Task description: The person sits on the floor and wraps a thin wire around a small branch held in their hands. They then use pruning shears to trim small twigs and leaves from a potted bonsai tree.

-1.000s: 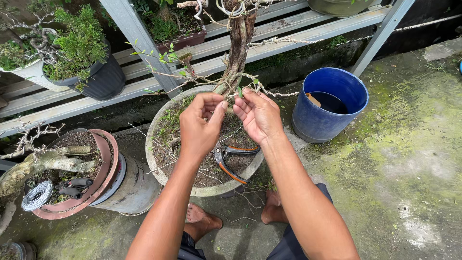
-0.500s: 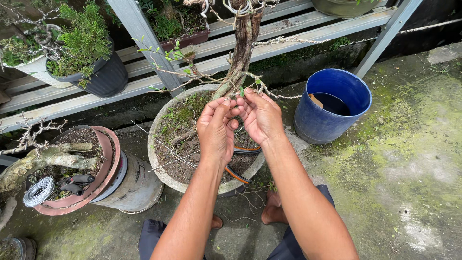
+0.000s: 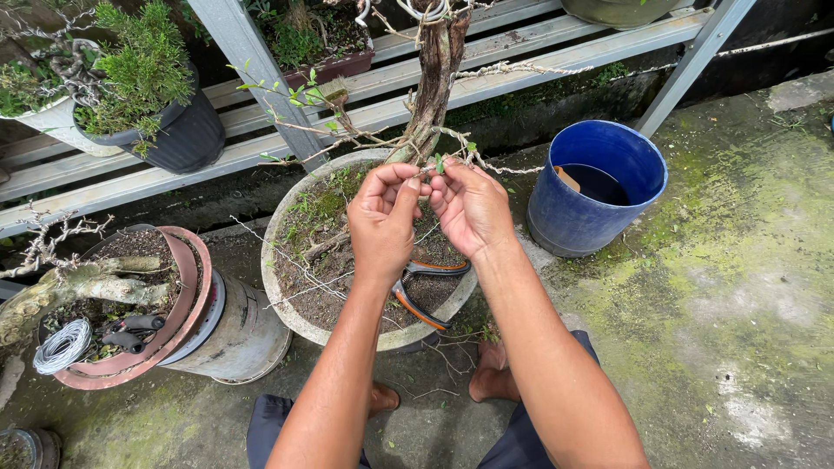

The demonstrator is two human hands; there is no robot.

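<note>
Seemingly pinched together, the left hand (image 3: 382, 221) and the right hand (image 3: 472, 207) meet fingertip to fingertip on one thin wired twig (image 3: 434, 167) at the foot of the small tree's trunk (image 3: 434, 78), which rises from one wide grey pot (image 3: 287, 300) in the middle of the head view; both hands are curled and gripping the twig between thumb and fingers. One pair of orange-handled shears (image 3: 426, 291) lies on the soil just under the wrists, one blue bucket (image 3: 595, 187) stands on the concrete to the right, and left of the grey pot one reddish pot (image 3: 195, 300) holds one coil of wire (image 3: 61, 346), while two more potted plants (image 3: 143, 87) sit on the metal shelf (image 3: 539, 39) behind.
</note>
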